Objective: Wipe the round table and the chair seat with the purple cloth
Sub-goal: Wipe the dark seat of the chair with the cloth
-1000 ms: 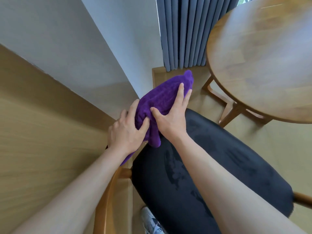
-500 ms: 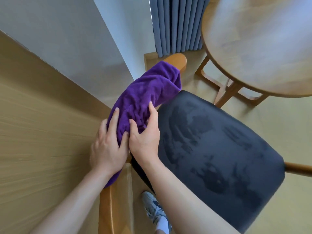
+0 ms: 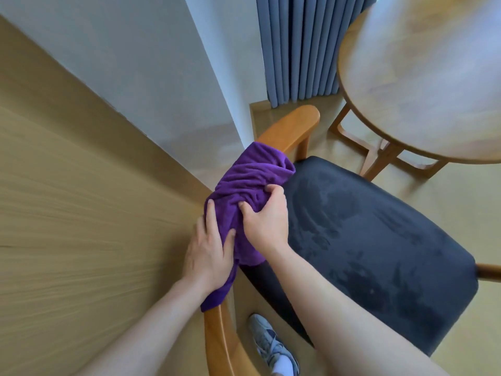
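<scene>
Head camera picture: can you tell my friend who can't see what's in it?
Two bare hands, left and right, bunch a purple cloth over a wooden chair armrest, beside its dark blue padded seat. A round wooden table stands behind.

The purple cloth [image 3: 252, 185] slid back along the chair's wooden armrest [image 3: 287, 128], baring its front end, and bunched up. The right hand [image 3: 267, 221] went from flat fingers to a curled grip on the folds; the left hand [image 3: 208, 253] drew back with it.
</scene>
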{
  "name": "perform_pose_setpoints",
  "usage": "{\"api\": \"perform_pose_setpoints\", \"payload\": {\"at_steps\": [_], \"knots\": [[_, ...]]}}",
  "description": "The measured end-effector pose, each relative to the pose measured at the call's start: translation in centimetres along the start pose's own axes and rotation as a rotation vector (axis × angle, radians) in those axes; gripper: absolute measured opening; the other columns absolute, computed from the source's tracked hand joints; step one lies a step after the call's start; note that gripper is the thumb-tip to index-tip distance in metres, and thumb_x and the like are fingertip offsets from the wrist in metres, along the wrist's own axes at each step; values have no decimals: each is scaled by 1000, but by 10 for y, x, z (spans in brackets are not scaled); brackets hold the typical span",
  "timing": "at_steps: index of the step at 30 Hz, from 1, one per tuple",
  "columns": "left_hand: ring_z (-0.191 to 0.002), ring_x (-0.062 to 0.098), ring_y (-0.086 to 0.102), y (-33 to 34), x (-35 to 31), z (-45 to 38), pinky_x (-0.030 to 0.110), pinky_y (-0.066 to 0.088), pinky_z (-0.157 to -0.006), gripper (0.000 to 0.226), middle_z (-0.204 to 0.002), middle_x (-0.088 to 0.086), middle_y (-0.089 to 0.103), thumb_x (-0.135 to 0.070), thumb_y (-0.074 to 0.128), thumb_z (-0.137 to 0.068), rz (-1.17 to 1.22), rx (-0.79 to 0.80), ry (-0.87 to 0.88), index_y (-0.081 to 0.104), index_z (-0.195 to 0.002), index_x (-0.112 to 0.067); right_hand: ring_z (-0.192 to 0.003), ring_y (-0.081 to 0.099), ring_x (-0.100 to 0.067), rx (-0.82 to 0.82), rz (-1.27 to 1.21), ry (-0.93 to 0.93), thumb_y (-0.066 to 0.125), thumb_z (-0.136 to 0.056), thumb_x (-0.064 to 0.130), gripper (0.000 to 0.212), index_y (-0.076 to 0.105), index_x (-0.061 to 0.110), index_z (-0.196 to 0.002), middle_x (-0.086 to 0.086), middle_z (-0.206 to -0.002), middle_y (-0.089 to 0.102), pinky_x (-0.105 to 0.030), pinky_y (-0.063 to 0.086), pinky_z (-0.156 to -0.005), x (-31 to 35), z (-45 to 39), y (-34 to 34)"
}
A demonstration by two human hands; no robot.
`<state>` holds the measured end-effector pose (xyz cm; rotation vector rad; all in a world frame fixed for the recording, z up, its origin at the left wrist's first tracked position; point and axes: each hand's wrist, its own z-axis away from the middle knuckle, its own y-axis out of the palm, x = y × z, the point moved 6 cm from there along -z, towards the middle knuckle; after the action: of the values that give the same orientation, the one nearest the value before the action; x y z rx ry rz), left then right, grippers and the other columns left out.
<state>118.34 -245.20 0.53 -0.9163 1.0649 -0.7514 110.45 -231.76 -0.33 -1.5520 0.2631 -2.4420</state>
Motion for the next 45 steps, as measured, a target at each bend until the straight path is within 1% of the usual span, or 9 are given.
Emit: {"api": "perform_pose_setpoints", "payload": {"at_steps": [6, 11, 14, 16, 21, 29, 36, 41, 45], "knots": [[-121, 34, 52, 1, -35, -69, 43, 49, -95, 83, -145, 18, 41, -64, 32, -98, -156, -51, 153, 3, -162, -19, -93, 48, -13, -157, 28, 18, 82, -81, 30, 57, 34, 21, -111, 3, -115, 36, -29, 44, -77, 32, -62, -36], [-120, 36, 53, 10, -82, -125, 47, 48, -98, 81, -140, 22, 45, -60, 34, -102, -289, -106, 247, 6, -162, -14, -106, 46, -11, -279, -80, 4, 82, -82, 22, 72, 34, 16, -135, -1, -134, 38, -19, 41, -81, 38, -107, -69], [-120, 36, 54, 13, -100, -151, 47, 49, -96, 81, -141, 21, 46, -64, 29, -102, -278, -113, 300, 7, -163, -16, -134, 45, -18, -242, -119, -18, 77, -86, 16, 88, 23, 25, -155, -3, -154, 34, -32, 44, -105, 44, -130, -83], [-121, 36, 54, 14, -114, -167, 48, 49, -96, 81, -142, 20, 47, -66, 27, -102, -273, -100, 316, 9, -163, -17, -132, 47, -19, -159, -97, 25, 71, -92, 15, 83, 24, 27, -159, -4, -157, 36, -37, 46, -107, 48, -146, -88], [-118, 32, 57, 19, -135, -194, 44, 47, -87, 74, -137, 14, 54, -68, 23, -102, -201, -95, 282, 25, -158, -20, -98, 64, -11, -167, -101, 86, 62, -98, 23, 18, 56, 36, -109, 12, -101, 65, -36, 56, -93, 51, -166, -93], [-110, 38, 62, 17, -121, -191, 45, 47, -84, 64, -131, 11, 58, -67, 21, -101, -125, -67, 227, 32, -150, -28, -97, 67, -25, -189, -391, 341, 71, -92, 31, 38, 59, 14, -124, -5, -105, 68, -42, 58, -87, 32, -144, -81], [-128, 32, 48, 12, -93, -143, 51, 46, -96, 63, -152, 9, 40, -56, 21, -107, -195, -97, 191, 10, -163, -32, -126, 56, -23, -323, -255, 163, 58, -101, 21, 51, 43, 16, -149, -5, -141, 56, -27, 42, -91, 28, -99, -46], [-145, 32, 32, 12, -69, -108, 55, 34, -110, 60, -168, 5, 18, -53, 22, -108, -178, -54, 155, 6, -164, -35, -103, 49, -12, -331, -150, 95, 61, -94, 11, 47, 43, 16, -137, 1, -128, 47, -24, 38, -82, 24, -70, -46], [-150, 31, 24, 9, -47, -73, 57, 32, -112, 59, -171, 2, 7, -48, 25, -109, -115, -25, 103, 4, -163, -38, -94, 49, -16, -141, -55, 28, 61, -91, 11, 39, 45, 14, -127, -3, -118, 50, -27, 37, -80, 14, -38, -25]]}}
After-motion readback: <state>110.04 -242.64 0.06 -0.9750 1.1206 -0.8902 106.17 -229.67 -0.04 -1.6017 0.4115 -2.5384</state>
